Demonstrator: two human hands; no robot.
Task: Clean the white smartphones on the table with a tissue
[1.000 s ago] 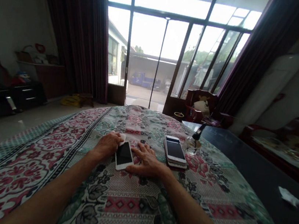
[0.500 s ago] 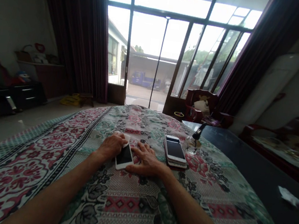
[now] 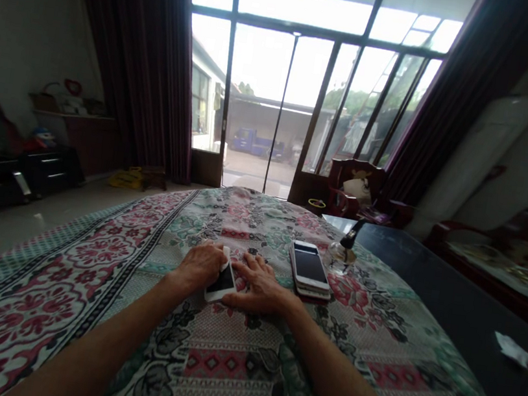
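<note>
A white smartphone [image 3: 221,286] with a dark screen lies flat on the patterned tablecloth, partly covered by my hands. My left hand [image 3: 202,264] is closed on a small white wipe [image 3: 225,257] and presses it against the phone's upper part. Spread out on the cloth, my right hand [image 3: 260,284] rests along the phone's right side, its thumb at the lower right corner. To the right of that hand is a stack of phones [image 3: 310,267], the top one white with a dark screen. A clear spray bottle [image 3: 340,256] with a black nozzle stands just beyond the stack.
The floral tablecloth [image 3: 216,362] covers the bed-like surface under my hands. A dark table [image 3: 446,302] adjoins at the right, with a crumpled white tissue [image 3: 514,351] on it. A wooden armchair [image 3: 354,184] stands farther back by the glass doors.
My left hand has moved slightly down over the phone with the wipe, covering more of the screen. My right hand stays in nearly the same place.
</note>
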